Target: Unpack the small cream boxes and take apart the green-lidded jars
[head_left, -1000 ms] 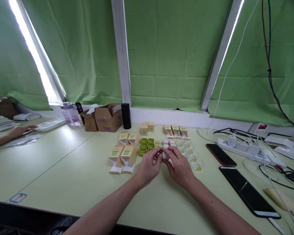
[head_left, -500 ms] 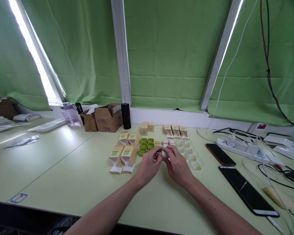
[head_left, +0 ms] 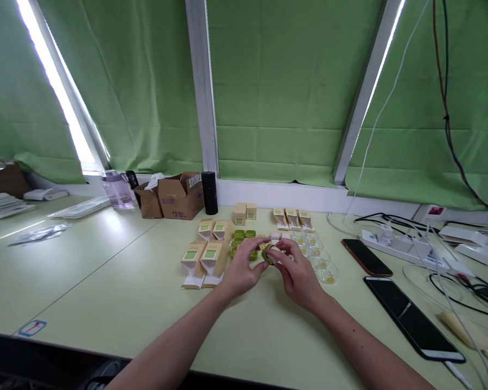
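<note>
Between my hands is a small olive-green cup, tilted, with a whitish piece at its right side. My left hand pinches the green cup between thumb and fingertips. Fingers of my right hand close on the whitish piece; whether it sits inside the cup or against it I cannot tell. Just behind my left hand stand several similar green cups, partly covered. Pale pinkish-white blocks show beyond my fingers. Clear plastic shells with yellow centres lie right of my right hand.
Open beige cartons stand left of the hands, more cartons behind. Two phones and a power strip with cables lie right. A cardboard box, black cylinder and purple bottle line the back.
My hands have drawn slightly apart and the fingers have opened out more. The green cup now shows between them beside the whitish piece, where mostly the whitish piece showed before.
</note>
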`<state>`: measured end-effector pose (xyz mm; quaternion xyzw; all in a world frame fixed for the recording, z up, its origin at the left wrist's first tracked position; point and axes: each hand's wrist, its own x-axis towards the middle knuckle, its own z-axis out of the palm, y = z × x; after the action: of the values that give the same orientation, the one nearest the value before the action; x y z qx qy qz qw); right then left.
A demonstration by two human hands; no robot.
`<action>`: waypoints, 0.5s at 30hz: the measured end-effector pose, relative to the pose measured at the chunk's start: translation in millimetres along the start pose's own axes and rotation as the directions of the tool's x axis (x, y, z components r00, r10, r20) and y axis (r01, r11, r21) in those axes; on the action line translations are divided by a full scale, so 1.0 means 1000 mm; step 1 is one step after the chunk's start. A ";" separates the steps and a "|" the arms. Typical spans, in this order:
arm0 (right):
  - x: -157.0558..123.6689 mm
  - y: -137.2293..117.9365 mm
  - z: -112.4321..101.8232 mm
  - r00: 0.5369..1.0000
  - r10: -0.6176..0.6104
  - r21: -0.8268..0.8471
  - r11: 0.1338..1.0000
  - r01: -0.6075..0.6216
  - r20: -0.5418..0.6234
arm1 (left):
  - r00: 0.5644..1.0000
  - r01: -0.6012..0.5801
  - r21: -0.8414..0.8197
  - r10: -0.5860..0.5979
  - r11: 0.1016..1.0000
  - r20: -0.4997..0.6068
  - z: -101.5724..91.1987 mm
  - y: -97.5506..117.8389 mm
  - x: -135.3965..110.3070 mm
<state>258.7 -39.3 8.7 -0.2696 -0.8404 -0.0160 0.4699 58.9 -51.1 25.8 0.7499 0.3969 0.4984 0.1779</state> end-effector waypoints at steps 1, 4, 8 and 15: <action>0.000 0.000 0.000 1.000 -0.017 0.020 1.000 0.017 -0.001 | 1.000 -0.013 -0.020 0.014 1.000 0.020 0.001 -0.001 0.000; -0.001 0.000 0.001 1.000 -0.002 0.109 0.994 0.004 -0.015 | 1.000 -0.028 -0.045 0.028 0.999 0.013 0.006 -0.004 -0.001; 0.000 -0.003 0.004 0.974 0.194 0.278 0.948 -0.155 -0.117 | 0.996 0.022 0.001 -0.022 1.000 -0.091 0.013 -0.003 -0.003; 0.003 -0.016 0.011 0.908 0.393 0.370 0.872 -0.319 -0.143 | 0.973 -0.145 0.168 0.171 0.975 -0.156 0.019 -0.001 -0.008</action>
<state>241.8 -48.5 8.9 -0.3324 -0.7106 0.1870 0.5913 73.7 -53.7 11.8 0.7457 0.3872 0.5405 0.0439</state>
